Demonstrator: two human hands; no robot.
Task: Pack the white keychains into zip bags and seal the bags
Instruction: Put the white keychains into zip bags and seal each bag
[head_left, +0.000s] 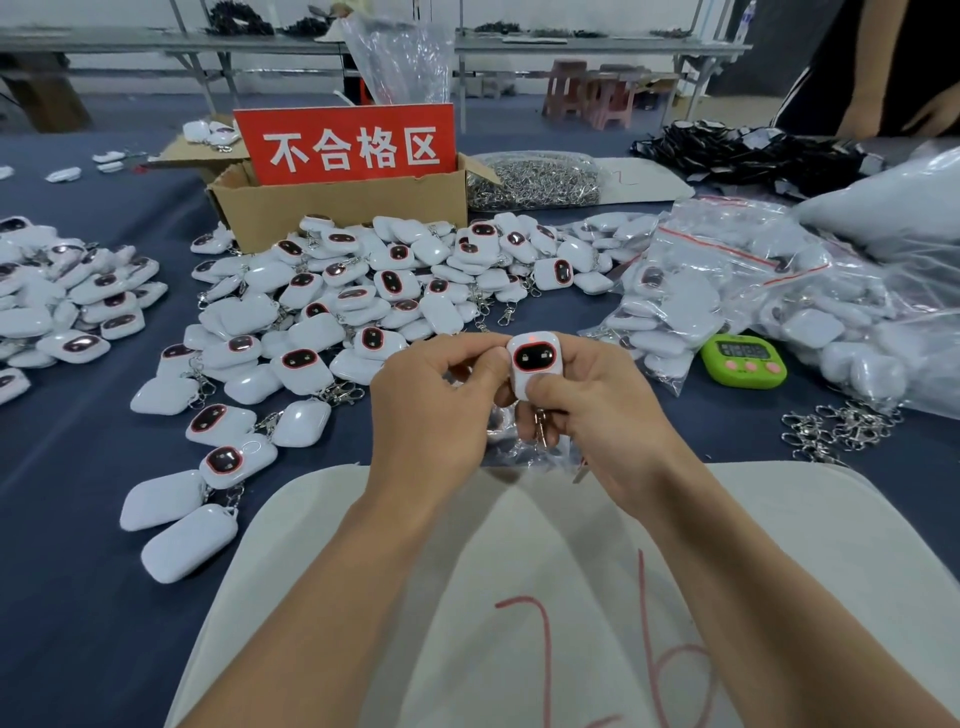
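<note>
A white keychain (533, 364) with a black oval face stands upright between both hands; a red light glows at its top and its metal clip hangs below. My right hand (597, 415) grips its lower body, thumb on the front. My left hand (436, 400) pinches its left edge. A clear zip bag (511, 447) lies crumpled under the hands, mostly hidden. Loose white keychains (353, 291) lie piled on the blue table beyond. Zip bags with red seal strips (727, 270), filled with keychains, lie heaped at the right.
A cardboard box (337, 208) with a red sign stands behind the pile. A green timer (743, 361) sits right of my hands. Loose metal clips (836, 431) lie at the right. More keychains (62, 301) are at the left. Another person's arm (914, 104) is far right.
</note>
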